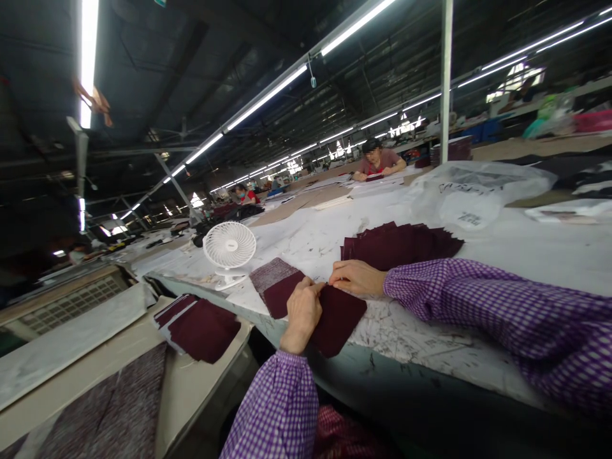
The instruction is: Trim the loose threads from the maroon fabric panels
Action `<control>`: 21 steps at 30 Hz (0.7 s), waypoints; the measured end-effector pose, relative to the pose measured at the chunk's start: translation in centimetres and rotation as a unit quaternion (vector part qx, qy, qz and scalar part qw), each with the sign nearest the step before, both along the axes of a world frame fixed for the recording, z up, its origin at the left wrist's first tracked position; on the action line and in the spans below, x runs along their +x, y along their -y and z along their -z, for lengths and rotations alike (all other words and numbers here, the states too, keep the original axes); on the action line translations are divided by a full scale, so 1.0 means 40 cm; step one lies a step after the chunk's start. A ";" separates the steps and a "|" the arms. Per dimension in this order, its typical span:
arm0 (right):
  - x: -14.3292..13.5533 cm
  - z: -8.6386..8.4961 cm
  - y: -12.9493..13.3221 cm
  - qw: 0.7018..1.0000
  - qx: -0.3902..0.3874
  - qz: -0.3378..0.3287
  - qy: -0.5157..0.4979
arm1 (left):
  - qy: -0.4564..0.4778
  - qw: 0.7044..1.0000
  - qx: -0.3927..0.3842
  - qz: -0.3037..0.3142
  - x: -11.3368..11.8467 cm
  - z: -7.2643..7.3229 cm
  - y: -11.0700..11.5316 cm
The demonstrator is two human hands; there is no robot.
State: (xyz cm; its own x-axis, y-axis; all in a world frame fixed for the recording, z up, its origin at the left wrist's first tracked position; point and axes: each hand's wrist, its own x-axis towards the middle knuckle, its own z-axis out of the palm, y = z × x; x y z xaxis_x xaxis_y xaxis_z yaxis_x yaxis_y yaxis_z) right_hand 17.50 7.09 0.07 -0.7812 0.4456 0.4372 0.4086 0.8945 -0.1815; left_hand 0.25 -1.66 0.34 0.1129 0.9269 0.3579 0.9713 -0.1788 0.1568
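- Maroon fabric panel (337,326) laid at the near edge of the worktop (306,237), under both hands; taken as clock centre.
- Left hand (305,312): thumb and fingers pinched on the panel's far edge. Right hand (356,278): fingertips pinched on the same edge, just beside the left ones; what is covered by the fingers cannot be told.
- Risk: edge could be skewed or puckered if pulled unevenly by the two hands.
- Risk: panel could be slid off the worktop, since its near corner is at the front edge.
- Risk: maroon fabric pile (399,245) at 1 o'clock could be disturbed if brushed by the right sleeve (440,284).
- Risk: loose cloth could be lifted by the fan's draught, if switched on; blade motion cannot be told.
- Count: one panel in hand; one two-tone maroon and grey fabric piece (282,294), 10 o'clock, partly covered by the left hand.
- Count: one pile, layers too overlapped to be counted; one maroon fabric stack (205,331), 9 o'clock, on a lower beige surface (186,382).
- Count: one white fan (230,245), 10 o'clock; one clear plastic bag (471,191), between 1 and 2.
- Count: at least two co-workers: one (380,160) between 12 and 1, one (247,196) near 11.
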 end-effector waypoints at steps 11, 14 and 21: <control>-0.007 0.015 -0.004 0.998 -0.044 0.035 -0.041 | -0.088 0.995 0.004 0.039 0.014 -0.011 0.010; -0.003 0.011 0.004 0.999 -0.028 0.018 -0.040 | -0.096 0.994 -0.010 0.041 0.015 -0.014 0.009; 0.002 0.001 0.013 1.000 -0.022 -0.018 -0.006 | -0.095 0.995 -0.011 0.039 0.020 -0.015 0.007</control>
